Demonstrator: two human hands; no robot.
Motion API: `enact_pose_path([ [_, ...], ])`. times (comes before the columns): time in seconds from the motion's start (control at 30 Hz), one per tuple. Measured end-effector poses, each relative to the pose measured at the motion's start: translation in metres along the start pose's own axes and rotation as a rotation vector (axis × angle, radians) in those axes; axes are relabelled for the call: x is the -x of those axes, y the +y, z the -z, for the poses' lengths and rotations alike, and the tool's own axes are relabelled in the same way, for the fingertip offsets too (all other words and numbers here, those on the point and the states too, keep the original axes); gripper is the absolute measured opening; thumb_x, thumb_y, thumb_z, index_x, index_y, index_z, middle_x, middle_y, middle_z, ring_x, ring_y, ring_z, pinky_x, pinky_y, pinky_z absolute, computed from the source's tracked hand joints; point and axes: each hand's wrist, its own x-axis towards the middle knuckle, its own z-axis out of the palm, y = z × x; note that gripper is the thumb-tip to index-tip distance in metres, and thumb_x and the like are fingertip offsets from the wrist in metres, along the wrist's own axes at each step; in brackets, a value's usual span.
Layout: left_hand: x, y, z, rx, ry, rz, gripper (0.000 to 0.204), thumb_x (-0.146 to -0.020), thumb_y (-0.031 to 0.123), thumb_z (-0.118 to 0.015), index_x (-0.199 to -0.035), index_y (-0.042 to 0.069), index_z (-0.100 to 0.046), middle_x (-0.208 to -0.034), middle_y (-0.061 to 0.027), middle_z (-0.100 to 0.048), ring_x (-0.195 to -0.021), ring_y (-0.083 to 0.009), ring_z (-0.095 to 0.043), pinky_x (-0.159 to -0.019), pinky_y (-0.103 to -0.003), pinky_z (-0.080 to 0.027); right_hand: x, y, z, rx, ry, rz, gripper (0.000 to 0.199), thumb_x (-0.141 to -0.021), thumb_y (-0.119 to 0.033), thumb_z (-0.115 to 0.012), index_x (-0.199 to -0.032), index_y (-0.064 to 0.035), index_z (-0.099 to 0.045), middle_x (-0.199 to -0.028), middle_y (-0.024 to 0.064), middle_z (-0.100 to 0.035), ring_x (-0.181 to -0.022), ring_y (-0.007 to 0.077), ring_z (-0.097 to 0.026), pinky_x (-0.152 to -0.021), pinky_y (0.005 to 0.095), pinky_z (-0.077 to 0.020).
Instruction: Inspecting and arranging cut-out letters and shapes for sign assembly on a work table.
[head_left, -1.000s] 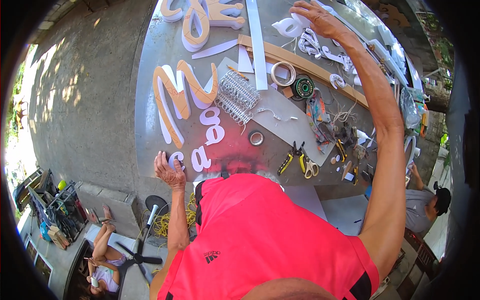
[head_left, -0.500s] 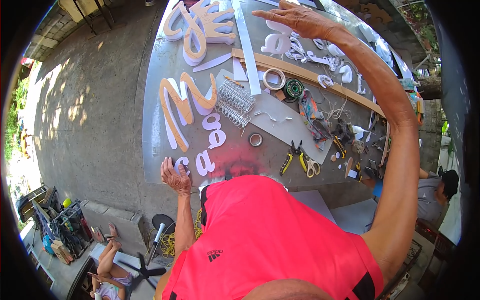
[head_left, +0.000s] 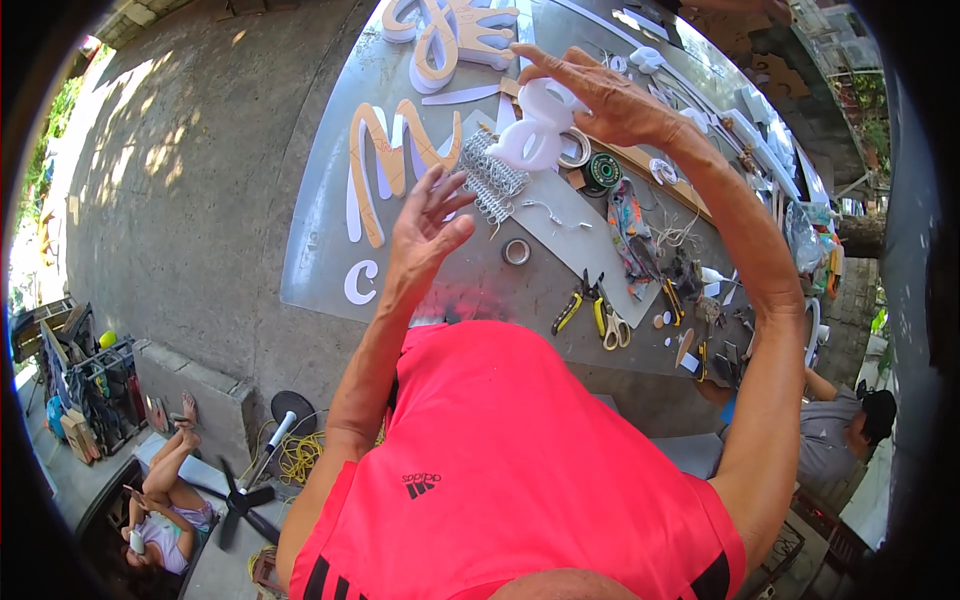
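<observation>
My right hand (head_left: 610, 100) is shut on a white cut-out letter with two loops (head_left: 535, 135) and holds it in the air above the grey table sheet (head_left: 320, 230). My left hand (head_left: 430, 225) is raised off the table with its fingers spread, empty, just below and left of that letter. Under the hands lie a bundle of wire coils (head_left: 490, 180) and a large tan cursive letter with a white edge (head_left: 385, 160). A small white curved letter (head_left: 358, 283) lies near the sheet's front left corner.
A tape roll (head_left: 516, 251), a green spool (head_left: 604, 170), yellow-handled pliers (head_left: 570, 305), scissors (head_left: 612, 325) and small clutter lie to the right. More letters (head_left: 450, 30) lie at the far end. One person sits at lower right (head_left: 840, 440), another on the ground (head_left: 165, 490).
My right hand came back from the far end of the table with the white letter in it. My left hand lifted off the table's front edge and rose toward the letter.
</observation>
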Motion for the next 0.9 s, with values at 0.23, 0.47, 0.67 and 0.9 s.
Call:
enact_pose_path([
  [0.23, -0.005, -0.035, -0.014, 0.348, 0.017, 0.2, 0.051, -0.094, 0.005, -0.066, -0.137, -0.009, -0.042, -0.124, -0.0216, -0.063, -0.107, -0.0256, -0.068, -0.093, -0.041, -0.06, 0.027, -0.047, -0.039, -0.156, 0.169, -0.034, 0.1, -0.075, 0.01, -0.064, -0.159, -0.0195, -0.019, -0.138, 0.01, -0.058, -0.123, 0.0305, -0.052, -0.105, 0.0397, -0.0474],
  [0.47, 0.012, -0.054, 0.01, 0.408, 0.015, 0.218, 0.053, -0.093, 0.003, -0.066, -0.136, -0.011, -0.039, -0.124, -0.0238, -0.063, -0.11, -0.0305, -0.067, -0.096, -0.042, -0.058, 0.075, -0.075, -0.109, -0.978, 0.488, -0.526, 0.049, -0.102, -0.014, -0.054, -0.147, -0.0008, -0.042, -0.134, 0.0123, -0.058, -0.106, 0.0203, -0.064, -0.087, 0.0322, -0.0564],
  [0.67, 0.037, -0.066, 0.024, 0.339, -0.024, 0.32, 0.051, -0.092, 0.005, -0.067, -0.135, -0.011, -0.042, -0.121, -0.0223, -0.063, -0.109, -0.0305, -0.067, -0.096, -0.042, -0.058, 0.094, -0.117, -0.162, -1.135, 0.709, -0.692, 0.042, -0.104, -0.025, -0.055, -0.136, 0.002, -0.055, -0.114, 0.0097, -0.063, -0.1, 0.0186, -0.066, -0.081, 0.0301, -0.0561],
  [0.9, 0.024, -0.05, 0.052, -0.05, -0.331, 0.483, 0.059, -0.09, 0.016, -0.072, -0.137, -0.008, -0.047, -0.112, -0.0186, -0.068, -0.095, -0.0237, -0.071, -0.08, -0.035, -0.061, 0.149, -0.118, -0.178, -1.415, 0.405, -0.9, 0.051, -0.092, -0.032, -0.072, -0.128, 0.0025, -0.063, -0.103, 0.0085, -0.064, -0.076, 0.0136, -0.062, -0.063, 0.0267, -0.0505],
])
